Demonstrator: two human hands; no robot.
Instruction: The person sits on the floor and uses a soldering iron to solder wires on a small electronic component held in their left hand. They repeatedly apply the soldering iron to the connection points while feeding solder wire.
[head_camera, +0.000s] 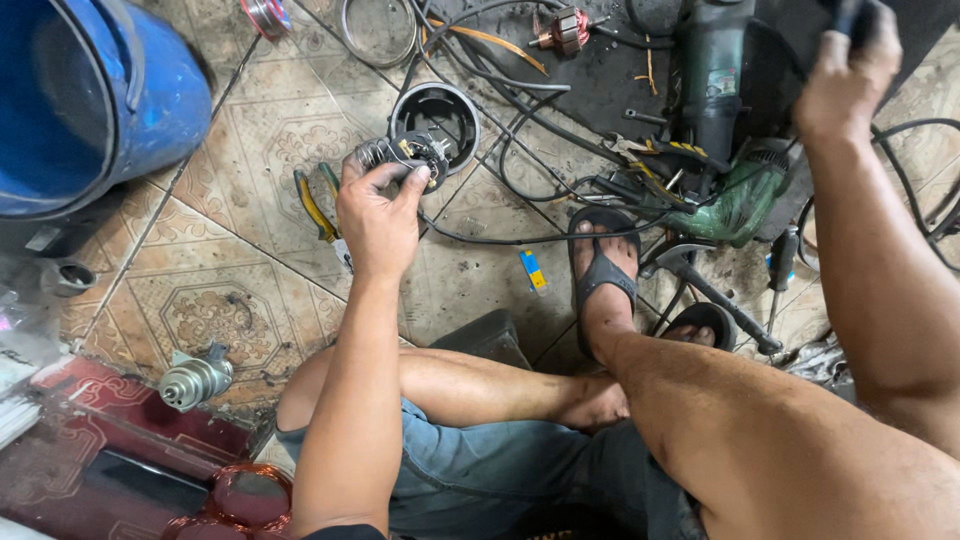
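We see the left hand (378, 218) closed around a small motor part (405, 157), a metal and black assembly with copper bits showing, held just above the patterned tiled floor (230, 250). The fingers (412, 188) wrap its near side, the thumb along the left edge. Just behind it a round black housing (437, 115) lies on the tiles, and yellow-handled pliers (312, 205) lie just left of the wrist. The right hand (848, 72) is raised at the top right, curled tight around a dark handle (850, 15) whose far end runs out of view, so we cannot tell what the tool is. Below it a green power tool (735, 200) lies among black cables (520, 140), near a hammer (705, 285) and the sandalled foot (603, 270). A blue barrel (90, 90) stands at the far left, and a small grey motor part (195, 380) sits on the floor beside a red mat (110, 440).
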